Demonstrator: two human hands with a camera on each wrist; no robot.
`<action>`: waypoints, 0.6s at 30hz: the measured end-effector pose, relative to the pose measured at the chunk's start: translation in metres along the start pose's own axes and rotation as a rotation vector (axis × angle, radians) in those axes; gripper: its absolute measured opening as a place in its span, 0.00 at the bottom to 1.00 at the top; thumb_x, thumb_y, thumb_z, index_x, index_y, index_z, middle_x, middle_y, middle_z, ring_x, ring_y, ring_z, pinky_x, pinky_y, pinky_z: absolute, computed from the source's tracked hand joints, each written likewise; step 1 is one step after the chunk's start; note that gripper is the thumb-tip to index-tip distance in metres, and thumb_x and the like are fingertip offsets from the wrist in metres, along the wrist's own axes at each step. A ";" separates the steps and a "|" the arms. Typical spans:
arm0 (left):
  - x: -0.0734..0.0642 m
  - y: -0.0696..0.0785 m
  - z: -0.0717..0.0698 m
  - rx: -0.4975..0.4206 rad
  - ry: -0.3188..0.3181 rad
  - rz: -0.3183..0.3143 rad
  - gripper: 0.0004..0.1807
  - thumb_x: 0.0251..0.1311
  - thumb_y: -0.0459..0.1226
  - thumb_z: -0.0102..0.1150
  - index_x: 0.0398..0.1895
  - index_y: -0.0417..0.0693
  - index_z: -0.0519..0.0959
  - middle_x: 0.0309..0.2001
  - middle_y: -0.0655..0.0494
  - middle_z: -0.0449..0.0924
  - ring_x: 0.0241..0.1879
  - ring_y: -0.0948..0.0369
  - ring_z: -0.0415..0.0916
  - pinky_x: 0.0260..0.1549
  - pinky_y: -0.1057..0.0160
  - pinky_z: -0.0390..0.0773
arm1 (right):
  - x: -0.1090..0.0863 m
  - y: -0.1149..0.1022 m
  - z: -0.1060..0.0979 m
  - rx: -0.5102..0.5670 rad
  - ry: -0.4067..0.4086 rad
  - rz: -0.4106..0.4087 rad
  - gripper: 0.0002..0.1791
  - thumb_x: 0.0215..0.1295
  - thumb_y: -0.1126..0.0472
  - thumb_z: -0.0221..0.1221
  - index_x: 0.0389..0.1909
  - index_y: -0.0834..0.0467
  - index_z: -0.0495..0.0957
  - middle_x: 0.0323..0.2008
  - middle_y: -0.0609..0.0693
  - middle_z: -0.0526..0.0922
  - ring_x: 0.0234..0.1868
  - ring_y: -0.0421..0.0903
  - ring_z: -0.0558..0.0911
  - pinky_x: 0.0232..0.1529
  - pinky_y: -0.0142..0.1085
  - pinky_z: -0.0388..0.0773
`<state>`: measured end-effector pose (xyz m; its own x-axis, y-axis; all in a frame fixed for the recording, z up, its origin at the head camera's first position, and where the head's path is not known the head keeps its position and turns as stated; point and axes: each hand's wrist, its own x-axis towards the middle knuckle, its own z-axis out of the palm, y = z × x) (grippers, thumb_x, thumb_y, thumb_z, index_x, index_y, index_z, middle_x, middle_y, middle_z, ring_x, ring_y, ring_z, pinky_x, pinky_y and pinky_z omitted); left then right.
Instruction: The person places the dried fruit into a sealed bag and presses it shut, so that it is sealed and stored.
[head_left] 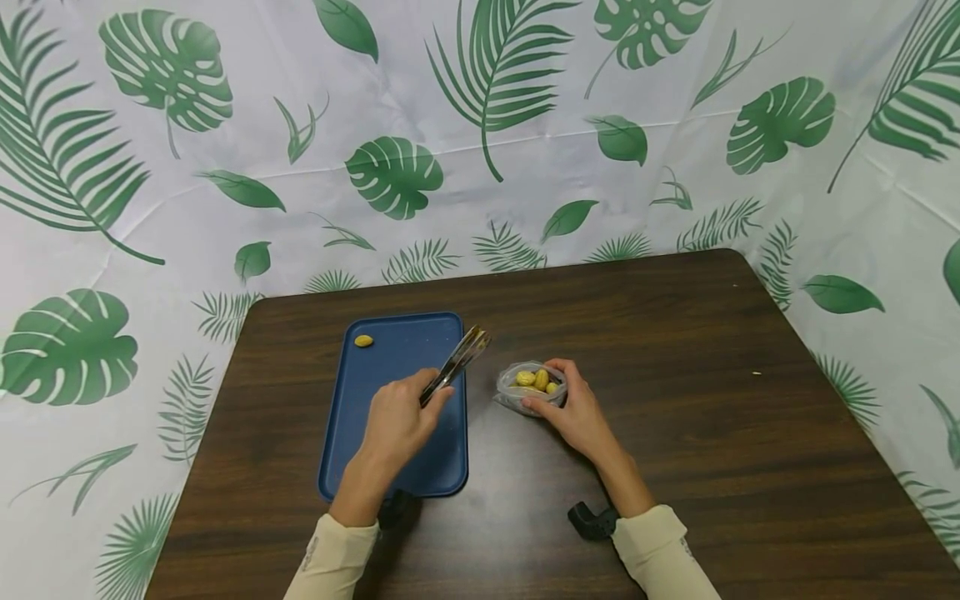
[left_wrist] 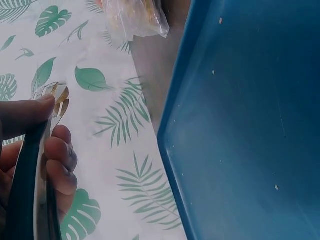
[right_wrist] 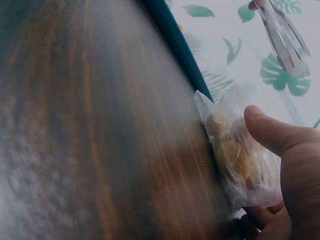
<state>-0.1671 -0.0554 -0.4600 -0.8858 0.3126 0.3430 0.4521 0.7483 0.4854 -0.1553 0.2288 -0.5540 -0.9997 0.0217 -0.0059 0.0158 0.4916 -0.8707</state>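
Note:
My left hand [head_left: 397, 421] grips metal tongs [head_left: 459, 360] with dark handles, above the right side of a blue tray [head_left: 390, 450]. The tongs' tips point away toward the upper right, past the tray's edge. My right hand [head_left: 573, 408] holds a clear plastic bag [head_left: 517, 402], thumb at its near side and fingers at its far side. Inside the open bag lie several yellow oval pieces [head_left: 526, 378], perhaps nuts or small fruit. One similar yellow piece [head_left: 363, 341] rests in the tray's far left corner. In the right wrist view the bag [right_wrist: 240, 160] sits on the table, its contents blurred through the plastic.
The dark wood table [head_left: 675, 350] has rounded far corners and meets a leaf-printed cloth [head_left: 300, 200] behind. Tiny pale crumbs dot the tray [left_wrist: 250, 125] in the left wrist view. A small pale fleck [head_left: 757, 373] lies on the table at right.

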 end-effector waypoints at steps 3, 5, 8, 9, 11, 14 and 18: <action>0.000 0.003 0.002 0.003 -0.007 0.020 0.12 0.61 0.41 0.72 0.43 0.43 0.86 0.22 0.54 0.80 0.18 0.64 0.65 0.19 0.62 0.65 | 0.000 0.000 -0.001 0.000 0.003 0.002 0.41 0.61 0.40 0.71 0.69 0.51 0.64 0.61 0.57 0.78 0.57 0.56 0.78 0.59 0.54 0.71; 0.000 0.004 0.004 0.006 -0.002 0.036 0.12 0.61 0.41 0.72 0.42 0.43 0.86 0.22 0.55 0.81 0.18 0.63 0.67 0.20 0.61 0.68 | -0.001 0.000 -0.001 -0.001 0.006 0.001 0.41 0.61 0.40 0.71 0.69 0.51 0.65 0.61 0.57 0.78 0.57 0.57 0.78 0.60 0.56 0.71; 0.001 0.007 0.006 -0.002 -0.001 0.051 0.12 0.61 0.41 0.72 0.42 0.43 0.86 0.23 0.54 0.82 0.19 0.63 0.70 0.21 0.59 0.71 | -0.001 -0.001 -0.001 -0.002 0.012 -0.002 0.41 0.61 0.41 0.72 0.69 0.50 0.65 0.61 0.57 0.78 0.58 0.57 0.77 0.60 0.57 0.70; 0.001 0.008 0.006 -0.002 0.000 0.055 0.12 0.60 0.40 0.72 0.43 0.43 0.87 0.24 0.53 0.84 0.19 0.62 0.72 0.21 0.59 0.72 | -0.001 -0.001 -0.001 -0.003 0.011 -0.002 0.41 0.61 0.41 0.72 0.69 0.50 0.65 0.61 0.57 0.78 0.58 0.57 0.77 0.60 0.56 0.70; 0.001 0.010 0.008 -0.007 -0.002 0.060 0.13 0.60 0.40 0.72 0.44 0.42 0.87 0.26 0.51 0.86 0.20 0.61 0.75 0.21 0.58 0.74 | -0.001 -0.001 -0.001 -0.003 0.011 -0.004 0.41 0.61 0.41 0.72 0.69 0.50 0.65 0.61 0.57 0.78 0.58 0.57 0.77 0.60 0.56 0.71; 0.001 0.012 0.010 -0.006 -0.011 0.072 0.13 0.61 0.40 0.72 0.44 0.42 0.87 0.27 0.51 0.86 0.20 0.60 0.76 0.22 0.58 0.74 | -0.001 -0.001 0.000 -0.002 0.011 -0.007 0.40 0.61 0.42 0.71 0.69 0.50 0.65 0.61 0.57 0.78 0.57 0.57 0.78 0.59 0.55 0.71; 0.000 0.015 0.012 -0.008 -0.032 0.083 0.13 0.61 0.41 0.71 0.44 0.43 0.87 0.27 0.52 0.86 0.20 0.61 0.75 0.21 0.60 0.72 | -0.002 -0.001 0.000 0.001 0.010 -0.008 0.40 0.62 0.42 0.71 0.69 0.51 0.64 0.61 0.57 0.78 0.57 0.57 0.78 0.59 0.55 0.71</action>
<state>-0.1619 -0.0367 -0.4626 -0.8481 0.3918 0.3566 0.5247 0.7147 0.4625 -0.1538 0.2285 -0.5530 -0.9996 0.0268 0.0058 0.0081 0.4911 -0.8711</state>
